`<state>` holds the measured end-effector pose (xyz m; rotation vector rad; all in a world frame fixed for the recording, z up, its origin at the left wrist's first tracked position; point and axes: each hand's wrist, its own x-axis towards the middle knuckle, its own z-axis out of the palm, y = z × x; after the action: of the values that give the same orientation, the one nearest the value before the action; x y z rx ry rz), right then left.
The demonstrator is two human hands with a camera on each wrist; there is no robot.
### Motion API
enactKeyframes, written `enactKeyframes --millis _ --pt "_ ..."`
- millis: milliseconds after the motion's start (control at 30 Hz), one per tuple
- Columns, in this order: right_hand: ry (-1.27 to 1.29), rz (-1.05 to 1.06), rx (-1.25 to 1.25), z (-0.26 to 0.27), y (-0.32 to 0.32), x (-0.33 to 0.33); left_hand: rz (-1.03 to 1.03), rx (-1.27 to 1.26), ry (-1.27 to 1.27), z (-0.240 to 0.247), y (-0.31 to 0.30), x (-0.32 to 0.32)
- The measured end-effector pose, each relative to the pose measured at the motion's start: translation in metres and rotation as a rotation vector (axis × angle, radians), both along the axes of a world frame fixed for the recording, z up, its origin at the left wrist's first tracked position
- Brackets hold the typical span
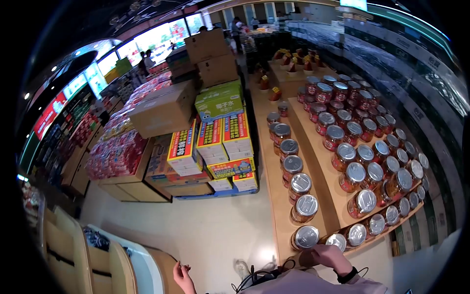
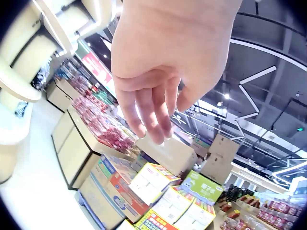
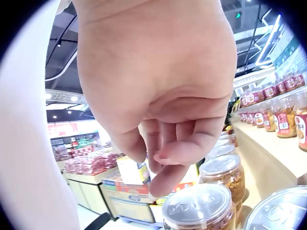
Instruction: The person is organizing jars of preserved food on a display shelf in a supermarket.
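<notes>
My right hand (image 1: 334, 258) is at the near end of the wooden display, beside the closest jar (image 1: 306, 237) in a row with silver lids. In the right wrist view its fingers (image 3: 180, 152) are loosely bent, holding nothing, their tips by the clear lid of a jar (image 3: 197, 206) of brownish food. Low in the head view, my left hand (image 1: 183, 278) hangs apart from everything. Its fingers (image 2: 152, 112) droop with a slight bend and nothing in them; in the left wrist view they overlap stacked cartons behind.
Many more lidded jars (image 1: 355, 176) fill the stepped wooden display (image 1: 308, 161) on the right. Ahead stand stacked drink cartons (image 1: 210, 142) on a blue pallet (image 1: 218, 194), with a brown box (image 1: 164, 108) on top. Curved shelving (image 1: 122, 264) is at lower left, pale floor (image 1: 215, 220) between.
</notes>
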<state>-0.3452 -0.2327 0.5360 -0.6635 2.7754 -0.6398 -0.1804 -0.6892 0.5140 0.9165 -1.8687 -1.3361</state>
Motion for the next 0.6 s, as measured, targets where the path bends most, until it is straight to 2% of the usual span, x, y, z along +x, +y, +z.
enactKeyframes --millis 33,67,133,167,200,267,367,400,600 --pt "0.049 -0.072 0.018 0.003 -0.013 0.007 -0.053 -0.040 -0.036 -0.002 -0.024 -0.011" --pt "0.039 -0.171 0.071 0.010 -0.032 0.014 -0.094 -0.001 -0.003 0.022 -0.042 -0.026" --pt "0.102 -0.319 0.079 -0.003 -0.071 0.025 -0.215 -0.027 -0.114 0.025 -0.082 -0.070" --pt "0.167 -0.288 0.082 0.007 -0.098 0.034 -0.273 0.059 -0.087 0.014 -0.108 -0.079" --pt "-0.013 -0.362 0.068 0.017 -0.129 0.040 -0.315 0.037 -0.111 0.006 -0.132 -0.088" --pt "-0.052 -0.132 -0.125 0.012 -0.170 0.049 -0.384 -0.012 -0.181 0.021 -0.162 -0.096" --pt "-0.108 -0.081 -0.139 0.012 -0.218 0.048 -0.443 -0.185 -0.322 0.034 -0.192 -0.105" --pt "-0.102 -0.110 -0.105 0.012 -0.226 0.045 -0.457 -0.233 -0.366 0.038 -0.197 -0.110" --pt "-0.059 -0.233 0.042 0.018 -0.238 0.023 -0.588 -0.129 -0.334 0.009 -0.219 -0.136"
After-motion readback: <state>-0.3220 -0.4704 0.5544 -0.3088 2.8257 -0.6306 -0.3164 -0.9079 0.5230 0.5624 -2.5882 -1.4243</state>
